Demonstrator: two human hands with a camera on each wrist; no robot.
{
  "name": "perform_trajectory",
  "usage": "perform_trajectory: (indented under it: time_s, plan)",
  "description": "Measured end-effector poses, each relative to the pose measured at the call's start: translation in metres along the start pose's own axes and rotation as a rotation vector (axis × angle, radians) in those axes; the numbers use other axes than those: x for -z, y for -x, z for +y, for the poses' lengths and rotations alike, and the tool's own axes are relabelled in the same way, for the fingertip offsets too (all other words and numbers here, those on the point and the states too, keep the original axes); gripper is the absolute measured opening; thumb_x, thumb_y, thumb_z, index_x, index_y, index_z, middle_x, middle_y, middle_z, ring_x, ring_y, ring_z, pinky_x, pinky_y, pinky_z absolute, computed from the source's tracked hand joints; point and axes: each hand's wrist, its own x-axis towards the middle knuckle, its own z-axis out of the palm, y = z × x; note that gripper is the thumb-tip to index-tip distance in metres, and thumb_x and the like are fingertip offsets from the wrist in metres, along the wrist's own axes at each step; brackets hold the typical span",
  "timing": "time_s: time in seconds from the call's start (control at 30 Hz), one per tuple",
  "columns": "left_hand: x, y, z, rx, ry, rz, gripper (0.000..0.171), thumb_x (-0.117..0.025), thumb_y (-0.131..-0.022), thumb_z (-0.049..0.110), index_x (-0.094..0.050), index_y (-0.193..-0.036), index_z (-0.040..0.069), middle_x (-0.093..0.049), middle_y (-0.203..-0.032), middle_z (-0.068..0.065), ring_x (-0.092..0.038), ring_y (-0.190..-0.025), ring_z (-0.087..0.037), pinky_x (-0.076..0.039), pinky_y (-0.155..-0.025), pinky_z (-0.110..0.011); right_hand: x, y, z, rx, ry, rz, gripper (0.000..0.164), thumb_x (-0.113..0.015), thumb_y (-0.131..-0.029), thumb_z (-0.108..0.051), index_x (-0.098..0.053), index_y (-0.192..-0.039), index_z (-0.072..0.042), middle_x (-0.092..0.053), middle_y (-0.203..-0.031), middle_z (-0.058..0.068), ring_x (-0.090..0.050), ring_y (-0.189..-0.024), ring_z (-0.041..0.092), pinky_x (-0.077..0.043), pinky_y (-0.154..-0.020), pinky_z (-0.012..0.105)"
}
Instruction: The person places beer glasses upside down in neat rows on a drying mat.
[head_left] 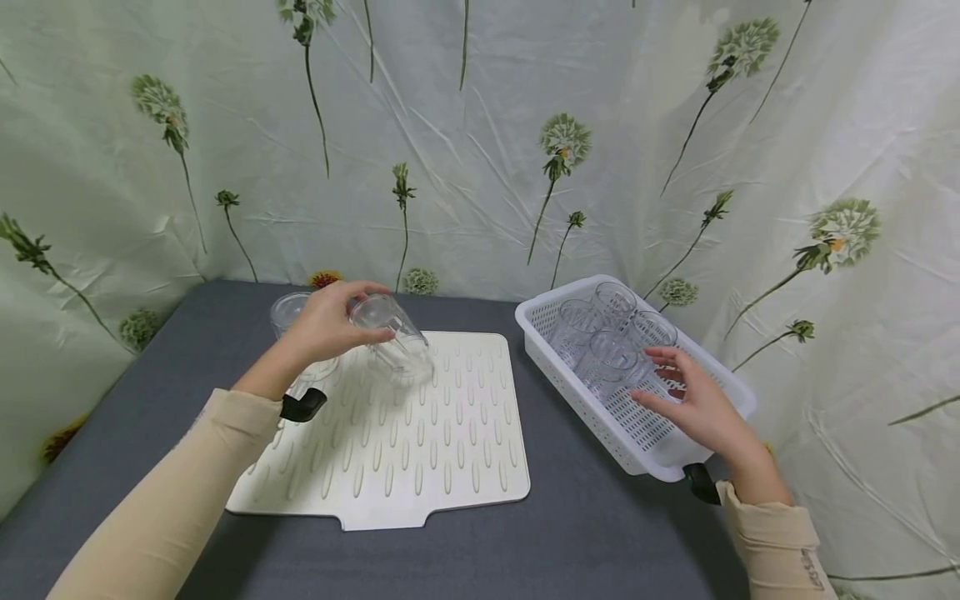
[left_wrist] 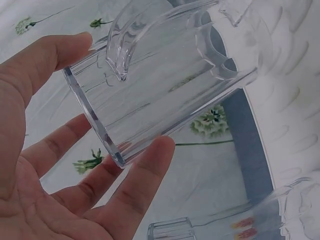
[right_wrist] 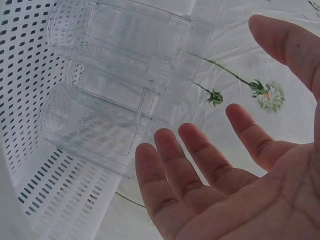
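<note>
A clear mug (head_left: 401, 346) with a handle is tilted over the left part of the white ridged drying board (head_left: 450, 433). My left hand (head_left: 326, 327) grips it near its base, with the thumb on one side and fingers on the other; I cannot tell whether its lower rim touches the board. Behind that wrist stands another clear vessel (head_left: 288, 310), partly hidden. On the right, my right hand (head_left: 697, 402) reaches over the white basket (head_left: 551, 358), fingers spread and holding nothing. Several clear mugs (right_wrist: 125, 37) are grouped in the basket, close to the fingertips.
A dark grey cloth (head_left: 525, 550) covers the table under the board and basket. The board's tab (head_left: 382, 521) points toward me. Behind the table hangs a pale curtain (head_left: 480, 167) printed with dandelions, close to the basket's far end.
</note>
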Motion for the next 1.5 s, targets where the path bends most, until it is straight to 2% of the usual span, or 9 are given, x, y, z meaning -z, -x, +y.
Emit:
perform_trajectory:
  time_s: [0.13,0.33,0.43,0.8,1.07,1.5]
  plan:
    - [0.001,-0.003,0.0,0.011,-0.01,0.009,0.068,-0.087,-0.091,0.034,-0.06,-0.152,0.02,-0.06,-0.143,-0.021,-0.06,-0.114,-0.039,-0.053,-0.085,-0.053,0.001,-0.003,0.0,-0.022,0.015,-0.018,0.072,-0.076,-0.102,-0.028,-0.04,-0.158,0.001,-0.048,-0.156,0.033,-0.053,-0.139,0.056,-0.049,-0.109,0.071]
    - [0.002,-0.008,0.0,0.028,-0.01,0.006,0.071,-0.088,-0.09,0.032,-0.059,-0.152,0.017,-0.058,-0.15,-0.023,-0.055,-0.134,-0.045,-0.052,-0.101,-0.065,0.001,-0.008,0.0,-0.043,0.014,-0.039,0.074,-0.075,-0.102,-0.03,-0.039,-0.158,0.001,-0.047,-0.157,0.033,-0.052,-0.14,0.057,-0.049,-0.109,0.072]
    - [0.003,-0.011,0.0,0.045,-0.018,0.0,0.073,-0.089,-0.089,0.033,-0.058,-0.153,0.016,-0.056,-0.152,-0.024,-0.054,-0.138,-0.046,-0.051,-0.105,-0.067,0.0,-0.011,0.001,-0.053,-0.001,-0.052,0.075,-0.075,-0.103,-0.031,-0.038,-0.159,0.002,-0.046,-0.158,0.033,-0.052,-0.141,0.056,-0.049,-0.11,0.071]
    - [0.003,-0.018,-0.001,0.075,-0.069,-0.01,0.075,-0.088,-0.089,0.035,-0.056,-0.154,0.015,-0.054,-0.155,-0.026,-0.052,-0.141,-0.048,-0.048,-0.11,-0.068,-0.002,-0.022,0.001,-0.104,-0.012,-0.077,0.085,-0.075,-0.102,-0.035,-0.03,-0.164,0.003,-0.041,-0.161,0.033,-0.049,-0.142,0.056,-0.048,-0.113,0.069]
    - [0.001,-0.022,-0.001,0.102,-0.059,-0.031,0.078,-0.087,-0.09,0.036,-0.054,-0.156,0.013,-0.052,-0.156,-0.027,-0.05,-0.142,-0.048,-0.048,-0.111,-0.068,-0.004,-0.028,0.002,-0.146,0.01,-0.095,0.091,-0.075,-0.101,-0.042,-0.028,-0.165,0.002,-0.038,-0.165,0.03,-0.049,-0.144,0.054,-0.047,-0.114,0.068]
    - [-0.003,-0.026,0.001,0.117,-0.078,-0.057,0.077,-0.087,-0.089,0.034,-0.055,-0.155,0.011,-0.051,-0.156,-0.025,-0.05,-0.143,-0.047,-0.048,-0.11,-0.068,-0.006,-0.032,0.003,-0.155,0.006,-0.11,0.094,-0.074,-0.101,-0.044,-0.025,-0.167,0.003,-0.039,-0.164,0.032,-0.048,-0.144,0.054,-0.047,-0.115,0.067]
